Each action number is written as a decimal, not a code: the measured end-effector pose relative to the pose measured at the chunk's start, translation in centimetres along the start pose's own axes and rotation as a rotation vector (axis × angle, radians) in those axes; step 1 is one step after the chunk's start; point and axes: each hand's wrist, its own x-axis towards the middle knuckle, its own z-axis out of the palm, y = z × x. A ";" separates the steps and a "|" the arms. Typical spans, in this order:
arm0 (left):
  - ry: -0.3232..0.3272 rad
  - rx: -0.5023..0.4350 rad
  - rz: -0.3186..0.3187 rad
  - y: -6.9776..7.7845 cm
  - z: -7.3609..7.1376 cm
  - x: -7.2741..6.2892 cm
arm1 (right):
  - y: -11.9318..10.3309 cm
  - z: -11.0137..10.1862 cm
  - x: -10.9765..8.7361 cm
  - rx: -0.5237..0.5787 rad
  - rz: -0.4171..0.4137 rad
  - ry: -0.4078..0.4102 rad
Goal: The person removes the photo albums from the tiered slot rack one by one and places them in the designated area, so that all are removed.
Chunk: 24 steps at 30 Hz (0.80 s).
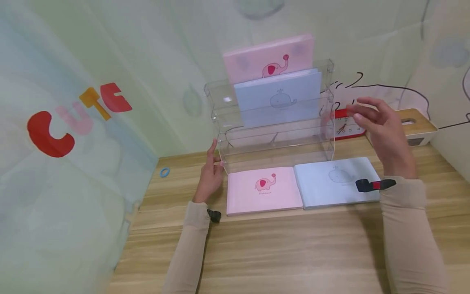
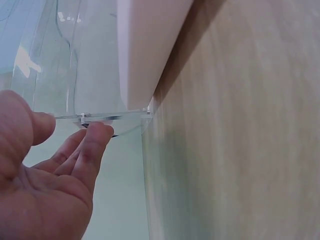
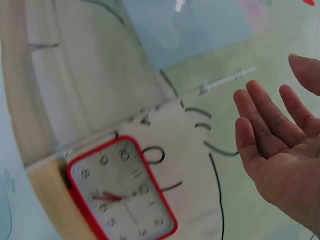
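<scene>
A clear acrylic tiered rack stands on the wooden table. A pink elephant notebook is upright in its back tier, with a blue whale notebook in the tier before it. At the rack's left side panel is my left hand, its extended fingertips right at the panel in the left wrist view. My right hand is raised beside the rack's right end, palm toward it, fingers loosely bent around nothing. Flat before the rack lie another pink elephant notebook and another blue whale notebook, side by side.
A red-framed clock stands behind the rack's right end. Right of it is a white box with a wooden lid. A blue ring lies near the table's left edge. Printed curtain-like sheeting rises behind the table.
</scene>
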 end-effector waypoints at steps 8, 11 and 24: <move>0.008 -0.005 0.004 -0.2 0.2 0.0 | -1.4 3.2 1.1 -0.058 -0.053 -0.025; 0.011 0.002 -0.001 -0.2 0.1 0.1 | -1.6 4.2 2.1 -0.081 -0.067 -0.043; -0.004 -0.018 -0.004 0.1 -0.1 -0.1 | -2.3 6.8 5.3 -0.213 -0.052 -0.062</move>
